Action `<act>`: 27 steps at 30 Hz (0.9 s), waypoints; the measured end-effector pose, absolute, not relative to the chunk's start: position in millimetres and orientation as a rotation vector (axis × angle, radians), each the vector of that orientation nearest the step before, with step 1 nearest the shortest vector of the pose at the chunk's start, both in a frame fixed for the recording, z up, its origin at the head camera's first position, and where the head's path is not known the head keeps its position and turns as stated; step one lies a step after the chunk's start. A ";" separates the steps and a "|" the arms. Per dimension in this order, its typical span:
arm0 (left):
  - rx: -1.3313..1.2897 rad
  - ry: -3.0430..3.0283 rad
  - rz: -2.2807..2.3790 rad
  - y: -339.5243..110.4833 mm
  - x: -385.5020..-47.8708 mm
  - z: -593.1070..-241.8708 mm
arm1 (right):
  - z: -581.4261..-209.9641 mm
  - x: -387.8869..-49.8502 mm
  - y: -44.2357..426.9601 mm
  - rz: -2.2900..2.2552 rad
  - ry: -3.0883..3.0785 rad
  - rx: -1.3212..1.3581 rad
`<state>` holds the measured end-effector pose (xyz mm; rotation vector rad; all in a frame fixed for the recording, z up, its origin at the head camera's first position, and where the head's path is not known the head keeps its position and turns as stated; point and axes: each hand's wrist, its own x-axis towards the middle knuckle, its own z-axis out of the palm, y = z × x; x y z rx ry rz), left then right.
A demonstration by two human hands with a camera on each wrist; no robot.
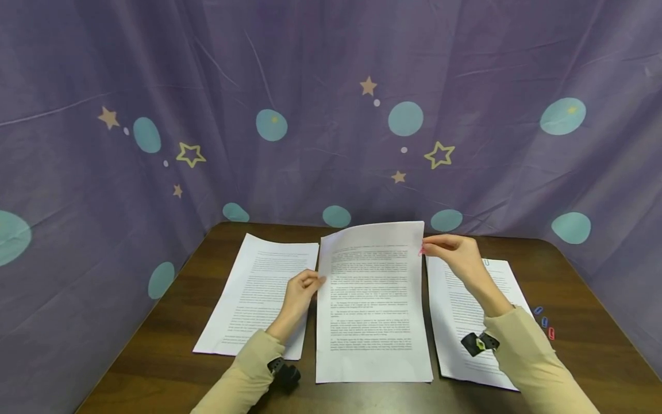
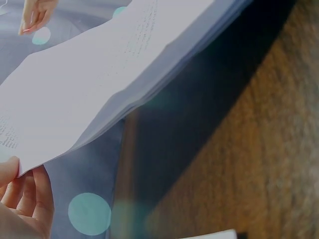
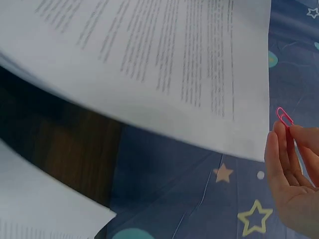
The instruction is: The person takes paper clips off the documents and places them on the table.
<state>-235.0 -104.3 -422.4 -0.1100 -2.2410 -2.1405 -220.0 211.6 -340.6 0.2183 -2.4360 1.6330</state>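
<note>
My left hand point(image 1: 301, 296) pinches the left edge of a printed sheaf of paper point(image 1: 369, 299), which is raised off the table in the middle. In the left wrist view, the thumb lies on top of the sheets and the fingers are beneath. Between thumb and fingertips, my right hand point(image 1: 457, 259) holds a pink paper clip point(image 3: 284, 116) beside the sheaf's upper right edge. From the right wrist view the clip appears just off the paper's edge, its looped end sticking out past the fingertips.
Left of the sheaf lies a printed paper stack point(image 1: 269, 287). Another stack point(image 1: 465, 322) on the right has a paper clip point(image 1: 486, 262) at its top edge. Blue clips point(image 1: 538, 310) and a red clip point(image 1: 551, 333) lie at the right of the wooden table point(image 1: 150, 345). A patterned curtain point(image 1: 320, 69) hangs behind.
</note>
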 end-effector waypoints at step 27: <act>-0.086 -2.228 -2.068 -104.8 -240.5 -432.5 | -373.0 -179.4 295.2 1.467 -2.568 0.047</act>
